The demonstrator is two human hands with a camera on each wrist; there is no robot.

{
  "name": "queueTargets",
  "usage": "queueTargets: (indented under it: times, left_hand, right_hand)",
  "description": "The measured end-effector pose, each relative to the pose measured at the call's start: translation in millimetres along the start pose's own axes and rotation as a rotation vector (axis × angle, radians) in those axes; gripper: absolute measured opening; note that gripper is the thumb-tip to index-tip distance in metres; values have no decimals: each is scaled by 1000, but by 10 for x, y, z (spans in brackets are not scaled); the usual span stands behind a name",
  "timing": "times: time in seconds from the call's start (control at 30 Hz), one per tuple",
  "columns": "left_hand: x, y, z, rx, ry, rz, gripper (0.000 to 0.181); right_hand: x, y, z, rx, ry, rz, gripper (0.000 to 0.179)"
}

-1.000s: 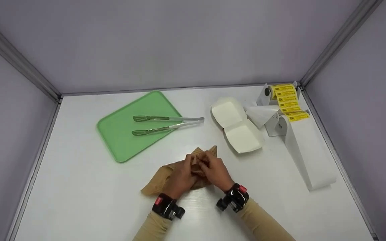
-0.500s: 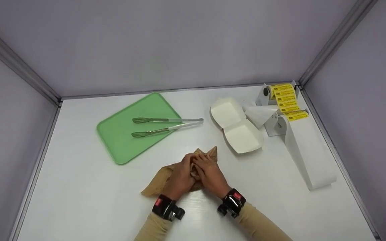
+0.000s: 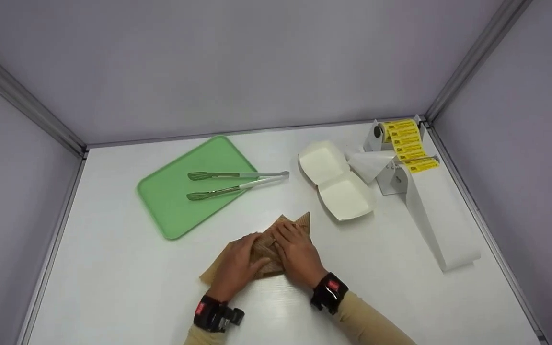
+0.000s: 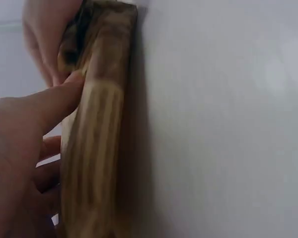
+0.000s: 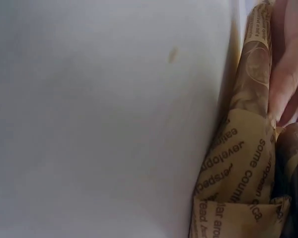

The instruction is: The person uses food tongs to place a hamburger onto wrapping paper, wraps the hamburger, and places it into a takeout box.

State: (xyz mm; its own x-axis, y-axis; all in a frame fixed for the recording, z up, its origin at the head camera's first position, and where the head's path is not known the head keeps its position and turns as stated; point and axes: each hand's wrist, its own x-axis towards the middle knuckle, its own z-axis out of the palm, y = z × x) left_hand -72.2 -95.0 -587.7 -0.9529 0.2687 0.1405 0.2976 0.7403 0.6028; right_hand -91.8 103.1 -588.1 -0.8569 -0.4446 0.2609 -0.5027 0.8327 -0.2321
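Brown printed wrapping paper [image 3: 265, 249], folded over into a packet, lies on the white table; what it encloses is hidden. My left hand [image 3: 234, 269] rests on its left part, fingers extended and thumb spread toward the middle. On the right part, my right hand [image 3: 297, 251] presses down with its fingers laid together over the folds. The left wrist view shows the striped side of the paper [image 4: 95, 153] with a thumb against its upper edge. Up close in the right wrist view, the paper [image 5: 238, 158] carries printed words, and fingers touch its top.
A green tray [image 3: 175, 211] lies at the back left, with metal tongs [image 3: 261, 181] across it and past its right edge. Right of them sits an opened white clamshell box [image 3: 345, 194]. Beyond stands a dispenser with a yellow label roll [image 3: 406, 139] and a trailing white strip [image 3: 441, 220].
My left hand has moved left and down from the middle of the packet onto its left flap, uncovering the folds. My right hand has gone from pinching the paper to lying flat on it.
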Motion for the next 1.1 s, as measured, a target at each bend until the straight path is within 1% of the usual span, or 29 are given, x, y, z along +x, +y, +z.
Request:
queueTargets:
  times: [0.07, 0.17, 0.3, 0.4, 0.47, 0.57, 0.67, 0.73, 0.8, 0.93, 1.03, 1.1]
  left_hand:
    - [-69, -76, -65, 15, 33, -55, 61]
    - [-146, -175, -157, 30, 78, -161, 55]
    - [-227, -281, -238, 90, 133, -299, 47]
    - [-287, -329, -261, 155, 152, -389, 42]
    - [-324, -337, -273, 196, 133, -447, 43]
    - [-364, -332, -308, 236, 83, -506, 48]
    - [-398, -326, -350, 248, 32, -511, 45]
    - [-420, -322, -384, 216, 3, -521, 40]
    - [-444, -329, -417, 166, -31, -539, 36]
    - [-513, -359, -496, 58, -101, -619, 34]
    - [-564, -391, -526, -5, -122, -657, 35]
    - [-583, -410, -520, -50, -123, -666, 34]
  right_hand:
    - [3, -1, 12, -41, 1, -19, 40]
    - [15, -4, 24, -46, 4, -17, 40]
    - [9, -14, 27, -12, 0, -2, 41]
    - [-10, -19, 32, 2, -7, 9, 42]
    - [-17, -23, 34, 11, -13, 19, 41]
    - [-15, -27, 38, 27, -26, 36, 42]
    - [-11, -28, 35, 25, -38, 44, 42]
    - [-9, -24, 37, 5, -42, 40, 42]
    - [-6, -22, 38, -13, -44, 36, 42]
    - [-4, -16, 50, -29, -50, 28, 42]
    - [-5, -15, 55, -42, -44, 14, 42]
    - [-8, -13, 54, -54, -34, 5, 42]
